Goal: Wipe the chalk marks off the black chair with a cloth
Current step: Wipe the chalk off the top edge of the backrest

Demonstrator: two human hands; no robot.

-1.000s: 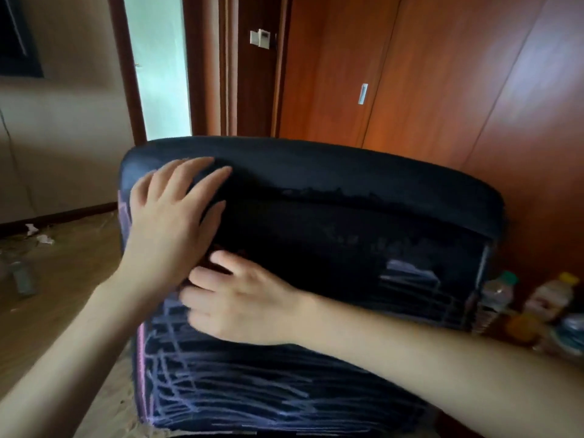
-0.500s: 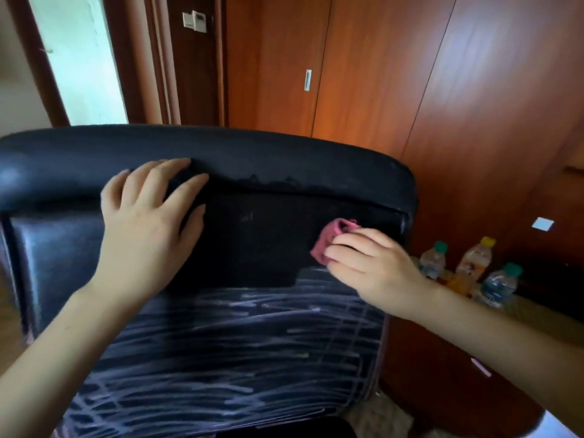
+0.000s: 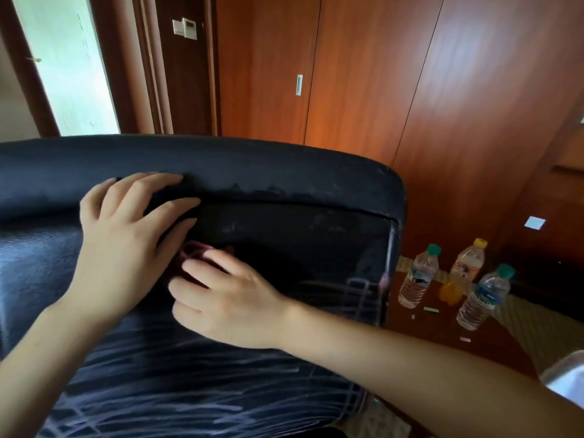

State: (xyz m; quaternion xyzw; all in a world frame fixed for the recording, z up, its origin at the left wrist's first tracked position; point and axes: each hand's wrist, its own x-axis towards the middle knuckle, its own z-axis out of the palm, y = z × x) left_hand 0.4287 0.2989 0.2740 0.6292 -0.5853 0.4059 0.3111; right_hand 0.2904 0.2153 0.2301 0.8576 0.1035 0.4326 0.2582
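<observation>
The black chair (image 3: 284,172) fills the lower left, its back panel facing me. Pale chalk marks (image 3: 196,384) cover the lower part of the panel, and a small patch of chalk lines (image 3: 360,292) sits near its right edge. The upper band of the panel looks dark and mostly free of chalk. My left hand (image 3: 126,245) lies flat on the upper left of the chair back, fingers spread. My right hand (image 3: 227,298) presses a dark pink cloth (image 3: 192,254) against the panel just beside the left hand; only a bit of the cloth shows past the fingertips.
Three plastic bottles (image 3: 417,276) stand on a wooden surface to the right of the chair, with small chalk pieces (image 3: 431,309) lying near them. Wooden wardrobe doors (image 3: 363,74) rise behind the chair. A doorway (image 3: 63,64) is at the upper left.
My right hand has slid the cloth leftward across the panel, from its right side to beside my left hand. The left hand stays on the chair back.
</observation>
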